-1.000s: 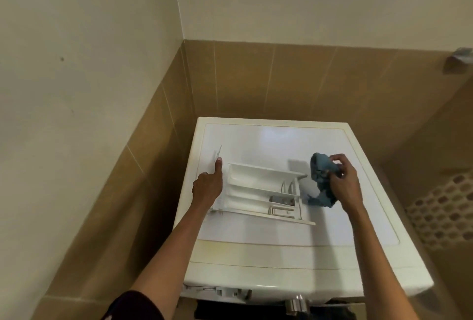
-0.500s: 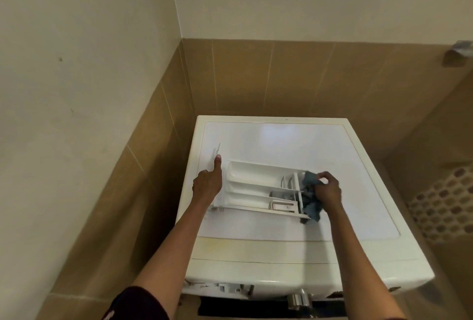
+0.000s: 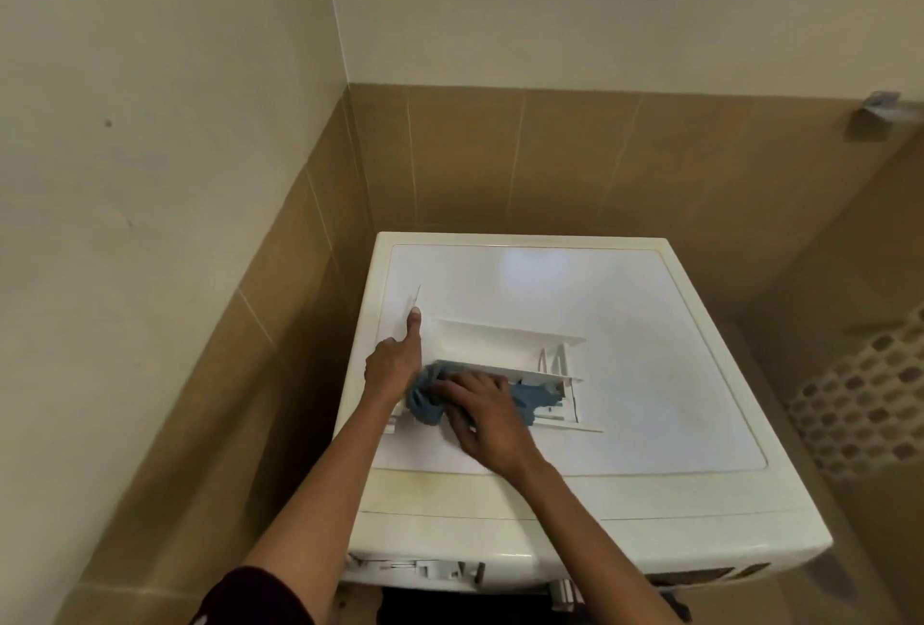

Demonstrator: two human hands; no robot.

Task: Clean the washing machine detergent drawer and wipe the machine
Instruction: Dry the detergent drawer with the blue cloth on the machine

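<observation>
The white detergent drawer point(image 3: 505, 344) lies on top of the white washing machine point(image 3: 625, 304), its compartments facing up. My left hand point(image 3: 395, 362) grips the drawer's front panel at its left end, thumb up along the panel. My right hand point(image 3: 480, 407) presses a blue cloth point(image 3: 425, 399) into the nearest compartment, at its left end. The cloth trails right inside that compartment, and part of it is hidden under my hand.
The machine stands in a corner with brown tiled walls behind and to the left. Its empty drawer slot point(image 3: 415, 569) shows at the front left. A metal fitting point(image 3: 885, 106) sticks out of the right wall. Patterned floor tiles point(image 3: 870, 404) lie to the right.
My right hand has carried the cloth from the drawer's right end into the near compartment and along it to the left end. My left hand stays on the front panel.
</observation>
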